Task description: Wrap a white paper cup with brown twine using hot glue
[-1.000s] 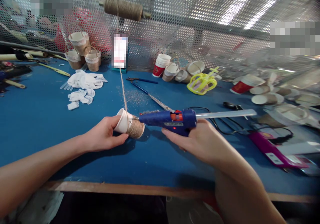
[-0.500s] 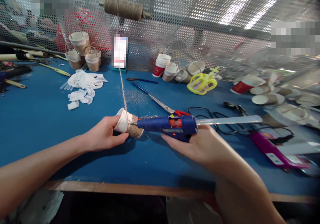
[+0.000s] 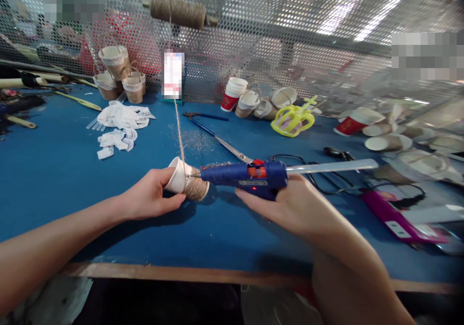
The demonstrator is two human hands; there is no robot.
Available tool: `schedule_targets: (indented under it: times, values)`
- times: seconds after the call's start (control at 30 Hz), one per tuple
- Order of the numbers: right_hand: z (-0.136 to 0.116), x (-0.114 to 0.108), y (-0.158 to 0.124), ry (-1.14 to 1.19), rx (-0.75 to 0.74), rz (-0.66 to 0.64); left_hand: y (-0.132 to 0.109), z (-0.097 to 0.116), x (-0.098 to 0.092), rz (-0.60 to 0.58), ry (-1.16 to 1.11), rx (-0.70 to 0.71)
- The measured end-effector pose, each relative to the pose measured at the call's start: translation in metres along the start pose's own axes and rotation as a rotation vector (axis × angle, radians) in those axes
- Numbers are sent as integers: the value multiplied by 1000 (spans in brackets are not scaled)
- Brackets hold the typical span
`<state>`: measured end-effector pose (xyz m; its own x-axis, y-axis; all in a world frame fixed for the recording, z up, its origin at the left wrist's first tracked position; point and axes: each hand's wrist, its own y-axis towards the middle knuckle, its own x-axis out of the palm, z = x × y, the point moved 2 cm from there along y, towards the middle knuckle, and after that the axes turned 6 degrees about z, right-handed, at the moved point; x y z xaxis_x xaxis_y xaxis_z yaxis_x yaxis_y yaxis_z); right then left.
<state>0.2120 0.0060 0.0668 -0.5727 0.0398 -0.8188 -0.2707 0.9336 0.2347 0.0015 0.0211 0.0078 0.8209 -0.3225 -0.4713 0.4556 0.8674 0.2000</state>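
Observation:
Tilted on its side in my left hand is a white paper cup, pinched near its rim by thumb and fingers. Twine is wound round the cup's lower part, and the twine strand runs taut from it up toward the spool. My right hand is wrapped round a blue hot glue gun with its red light lit. A clear glue stick sticks out of the gun's back. The nozzle points left at the cup's side, at the edge of the wound twine.
Scissors and pliers lie beyond the gun. White paper scraps and finished twine-covered cups are at the back left. More cups, a yellow basket-like piece and a purple power strip are to the right.
The gun's nozzle has shifted slightly up and right along the cup, its back end tilting a little higher. The cup and my left hand stay nearly in place.

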Motion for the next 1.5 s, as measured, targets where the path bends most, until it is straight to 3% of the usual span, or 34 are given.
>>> schedule_targets:
  times: [0.13, 0.63, 1.5]
  values:
    - [2, 0, 3, -34, 77, -24, 0, 0, 0, -1, -7, 32]
    - [0, 3, 10, 17, 124, -46, 0, -2, 1, 9, 50, 60]
    - [-1, 5, 10, 1, 90, -29, 1, -1, 2, -8, 41, 39]
